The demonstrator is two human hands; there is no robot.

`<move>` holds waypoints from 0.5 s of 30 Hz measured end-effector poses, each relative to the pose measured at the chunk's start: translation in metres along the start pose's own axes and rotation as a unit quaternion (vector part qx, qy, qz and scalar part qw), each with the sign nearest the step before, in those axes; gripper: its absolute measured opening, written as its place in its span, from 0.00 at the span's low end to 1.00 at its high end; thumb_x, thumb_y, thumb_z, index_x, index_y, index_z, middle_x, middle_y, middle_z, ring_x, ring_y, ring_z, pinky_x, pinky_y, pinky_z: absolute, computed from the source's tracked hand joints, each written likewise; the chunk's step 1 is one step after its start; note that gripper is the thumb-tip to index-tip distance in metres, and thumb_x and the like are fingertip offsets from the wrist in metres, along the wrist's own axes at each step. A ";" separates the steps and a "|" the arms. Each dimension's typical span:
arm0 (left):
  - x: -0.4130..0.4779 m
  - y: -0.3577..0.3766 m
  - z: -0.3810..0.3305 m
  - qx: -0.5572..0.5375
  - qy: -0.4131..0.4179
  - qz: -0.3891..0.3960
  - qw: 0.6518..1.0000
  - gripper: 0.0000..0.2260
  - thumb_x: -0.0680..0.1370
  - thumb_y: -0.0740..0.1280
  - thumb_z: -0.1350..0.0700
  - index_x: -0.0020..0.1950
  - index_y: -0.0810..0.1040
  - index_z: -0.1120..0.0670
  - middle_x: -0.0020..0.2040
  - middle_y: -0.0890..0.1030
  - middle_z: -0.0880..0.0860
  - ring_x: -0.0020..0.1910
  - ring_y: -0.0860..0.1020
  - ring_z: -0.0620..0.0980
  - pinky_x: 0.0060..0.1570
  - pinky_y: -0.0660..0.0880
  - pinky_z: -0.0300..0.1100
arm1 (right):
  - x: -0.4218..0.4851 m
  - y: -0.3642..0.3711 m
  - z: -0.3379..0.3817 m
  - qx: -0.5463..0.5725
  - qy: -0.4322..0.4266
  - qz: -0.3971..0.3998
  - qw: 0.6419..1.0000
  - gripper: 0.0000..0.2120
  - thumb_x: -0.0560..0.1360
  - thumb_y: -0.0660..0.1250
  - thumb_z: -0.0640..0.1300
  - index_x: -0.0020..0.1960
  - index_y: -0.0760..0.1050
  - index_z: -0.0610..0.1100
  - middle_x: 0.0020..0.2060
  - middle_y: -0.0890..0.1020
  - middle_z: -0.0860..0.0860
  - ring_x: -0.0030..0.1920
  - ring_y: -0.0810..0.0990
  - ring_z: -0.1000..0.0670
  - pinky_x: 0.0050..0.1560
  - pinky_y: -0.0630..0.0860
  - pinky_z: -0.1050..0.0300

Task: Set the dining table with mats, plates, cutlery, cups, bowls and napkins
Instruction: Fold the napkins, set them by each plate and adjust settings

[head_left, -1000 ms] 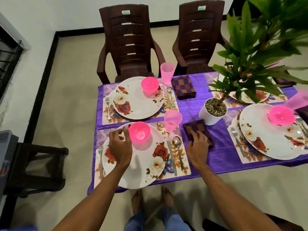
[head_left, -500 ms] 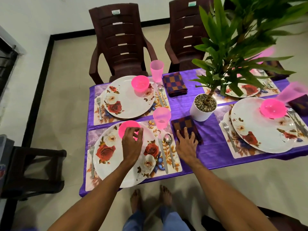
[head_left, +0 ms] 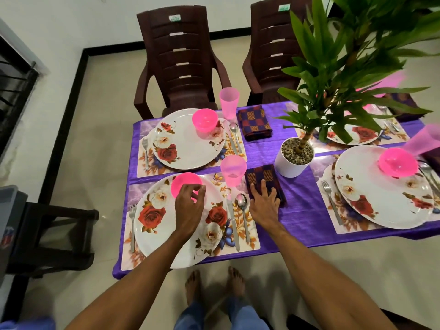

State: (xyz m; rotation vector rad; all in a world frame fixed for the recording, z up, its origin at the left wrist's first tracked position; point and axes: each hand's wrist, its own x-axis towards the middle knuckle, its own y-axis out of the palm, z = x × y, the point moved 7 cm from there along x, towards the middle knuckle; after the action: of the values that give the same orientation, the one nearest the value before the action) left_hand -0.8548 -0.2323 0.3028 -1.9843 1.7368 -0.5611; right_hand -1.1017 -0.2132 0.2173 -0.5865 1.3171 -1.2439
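My left hand (head_left: 189,206) pinches the pink bowl (head_left: 182,183) to seat it on the plate (head_left: 148,244). My right hand (head_left: 264,203), fingers straight, presses the napkin (head_left: 259,173) flat

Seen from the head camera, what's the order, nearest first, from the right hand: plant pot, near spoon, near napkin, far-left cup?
1. Near napkin: under the right hand.
2. Near spoon: just left of it.
3. Plant pot: beyond, to the right.
4. Far-left cup: farthest, back left.
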 end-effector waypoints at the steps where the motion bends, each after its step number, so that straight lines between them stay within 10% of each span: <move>1: 0.000 0.000 0.000 0.000 -0.001 0.000 1.000 0.09 0.81 0.66 0.51 0.56 0.80 0.54 0.54 0.81 0.51 0.44 0.77 0.38 0.40 0.69 0.25 | 0.000 0.000 0.000 0.001 -0.002 0.001 1.000 0.29 0.82 0.58 0.48 0.81 0.54 0.52 0.81 0.48 0.45 0.77 0.49 0.32 0.72 0.56 0.30; 10: 0.000 -0.003 0.006 -0.003 -0.006 0.000 1.000 0.09 0.81 0.66 0.50 0.56 0.80 0.53 0.53 0.82 0.50 0.45 0.78 0.38 0.40 0.70 0.25 | -0.011 -0.017 -0.009 0.071 -0.008 -0.102 0.992 0.23 0.81 0.62 0.47 0.75 0.68 0.48 0.78 0.62 0.43 0.76 0.59 0.39 0.72 0.58 0.36; 15: 0.000 -0.011 0.007 -0.007 -0.001 -0.003 1.000 0.08 0.81 0.67 0.50 0.55 0.80 0.53 0.52 0.82 0.50 0.44 0.78 0.39 0.40 0.71 0.29 | -0.038 -0.038 -0.001 0.190 -0.019 -0.239 0.952 0.12 0.78 0.67 0.40 0.61 0.80 0.41 0.58 0.79 0.45 0.57 0.73 0.47 0.58 0.76 0.44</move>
State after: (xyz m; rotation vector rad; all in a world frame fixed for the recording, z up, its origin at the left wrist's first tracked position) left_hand -0.8424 -0.2305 0.3034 -2.0004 1.7375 -0.5494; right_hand -1.1075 -0.1902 0.2660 -0.6647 0.8877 -1.8210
